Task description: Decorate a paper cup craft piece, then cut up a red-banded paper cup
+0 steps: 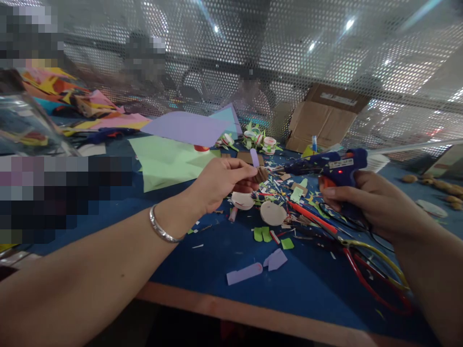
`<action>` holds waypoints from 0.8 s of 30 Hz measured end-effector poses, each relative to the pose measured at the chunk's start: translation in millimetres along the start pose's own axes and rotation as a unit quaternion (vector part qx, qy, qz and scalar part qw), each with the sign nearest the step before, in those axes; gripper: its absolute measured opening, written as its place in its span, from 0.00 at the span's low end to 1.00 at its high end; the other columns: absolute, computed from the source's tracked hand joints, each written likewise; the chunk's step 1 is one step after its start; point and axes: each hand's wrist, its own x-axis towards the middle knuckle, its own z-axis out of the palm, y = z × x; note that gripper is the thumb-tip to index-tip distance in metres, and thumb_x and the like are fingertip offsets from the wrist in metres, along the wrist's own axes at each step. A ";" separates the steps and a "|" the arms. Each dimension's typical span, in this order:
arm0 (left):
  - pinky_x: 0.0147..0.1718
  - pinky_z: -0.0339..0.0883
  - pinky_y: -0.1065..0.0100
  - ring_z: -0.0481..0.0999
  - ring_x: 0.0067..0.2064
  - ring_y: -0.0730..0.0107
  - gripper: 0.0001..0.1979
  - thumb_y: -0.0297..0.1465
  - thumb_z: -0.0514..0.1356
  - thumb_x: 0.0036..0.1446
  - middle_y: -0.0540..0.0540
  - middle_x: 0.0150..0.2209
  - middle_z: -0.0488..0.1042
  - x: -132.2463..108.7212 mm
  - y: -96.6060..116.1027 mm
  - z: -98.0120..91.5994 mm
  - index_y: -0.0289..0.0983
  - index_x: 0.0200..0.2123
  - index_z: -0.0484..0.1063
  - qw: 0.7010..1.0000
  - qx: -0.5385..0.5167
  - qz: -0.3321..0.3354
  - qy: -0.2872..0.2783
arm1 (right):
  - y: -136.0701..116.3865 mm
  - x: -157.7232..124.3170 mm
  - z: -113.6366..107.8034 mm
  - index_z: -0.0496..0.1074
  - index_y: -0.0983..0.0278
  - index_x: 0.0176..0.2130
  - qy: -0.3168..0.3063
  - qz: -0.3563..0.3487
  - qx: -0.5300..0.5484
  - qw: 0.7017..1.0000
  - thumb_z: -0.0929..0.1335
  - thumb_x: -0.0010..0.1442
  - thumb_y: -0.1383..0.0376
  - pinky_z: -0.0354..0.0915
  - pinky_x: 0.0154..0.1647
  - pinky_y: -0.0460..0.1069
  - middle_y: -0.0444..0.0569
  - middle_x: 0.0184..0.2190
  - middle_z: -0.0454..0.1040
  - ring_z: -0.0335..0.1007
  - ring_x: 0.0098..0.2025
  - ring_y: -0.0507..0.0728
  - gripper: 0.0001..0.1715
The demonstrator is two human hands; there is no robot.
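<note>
My left hand [231, 180] pinches a small brown piece [261, 174] between thumb and fingers. A purple paper strip [254, 157] stands up from it. In my right hand [365, 197] is a blue hot glue gun [340, 166], its small red light lit and a clear stick [405, 146] running out behind. The gun's nozzle points left, close to the brown piece; whether they touch I cannot tell. Below my hands lie two pale round discs [273, 213], small green paper squares [266, 234] and cut purple paper pieces [244, 273].
Scissors [376, 274] with red and yellow handles lie at front right, beside a red stick-like thing [313, 217]. Green paper [170, 161] and purple paper [186, 126] lie at the back. An open cardboard box [321, 115] leans on the perforated panel [235, 38]. Scraps litter the blue table [202, 274].
</note>
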 end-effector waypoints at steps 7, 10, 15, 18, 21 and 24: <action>0.32 0.73 0.71 0.80 0.30 0.72 0.07 0.28 0.65 0.59 0.45 0.27 0.80 -0.3 -0.6 1.5 0.33 0.28 0.77 1.000 0.022 -0.002 0.000 | -1.9 0.2 5.7 0.74 0.61 0.25 0.002 -0.083 -0.137 0.987 0.72 0.54 0.49 0.65 0.25 0.52 0.46 0.24 0.77 0.68 0.25 0.57 0.19; 0.31 0.72 0.71 0.80 0.29 0.72 0.07 0.28 0.65 0.58 0.46 0.26 0.79 0.3 -1.1 2.0 0.33 0.27 0.77 1.000 0.023 -0.004 -0.002 | -0.7 1.2 7.4 0.77 0.62 0.34 0.002 -0.111 -0.156 0.981 0.71 0.55 0.50 0.69 0.34 0.55 0.48 0.33 0.82 0.75 0.35 0.63 0.17; 0.30 0.72 0.71 0.79 0.27 0.73 0.08 0.27 0.65 0.58 0.47 0.25 0.79 -0.4 -1.1 3.0 0.33 0.26 0.76 1.000 0.023 -0.009 -0.007 | -2.9 0.3 10.4 0.75 0.62 0.31 0.014 -0.077 -0.231 0.970 0.66 0.56 0.47 0.68 0.34 0.57 0.52 0.31 0.82 0.75 0.34 0.66 0.22; 0.30 0.72 0.71 0.79 0.26 0.74 0.08 0.27 0.66 0.58 0.47 0.25 0.79 -1.2 -1.1 3.5 0.34 0.26 0.76 1.000 0.021 -0.007 -0.009 | -4.7 -0.1 10.6 0.73 0.61 0.28 0.015 -0.069 -0.261 0.963 0.64 0.55 0.46 0.66 0.31 0.57 0.54 0.31 0.81 0.74 0.34 0.67 0.23; 0.29 0.71 0.72 0.79 0.26 0.74 0.08 0.26 0.65 0.59 0.47 0.25 0.79 -1.4 -1.1 3.5 0.34 0.26 0.76 1.000 0.021 -0.009 -0.009 | -5.4 -0.9 10.9 0.73 0.61 0.29 0.012 -0.071 -0.263 0.962 0.64 0.56 0.46 0.65 0.29 0.55 0.53 0.30 0.81 0.74 0.33 0.66 0.23; 0.29 0.72 0.72 0.79 0.26 0.75 0.08 0.27 0.65 0.59 0.47 0.25 0.79 -0.9 -1.0 3.6 0.33 0.27 0.77 1.000 0.024 -0.010 -0.009 | -6.2 -2.6 12.3 0.74 0.62 0.31 0.011 -0.083 -0.258 0.962 0.64 0.57 0.48 0.65 0.29 0.54 0.51 0.28 0.80 0.73 0.31 0.64 0.21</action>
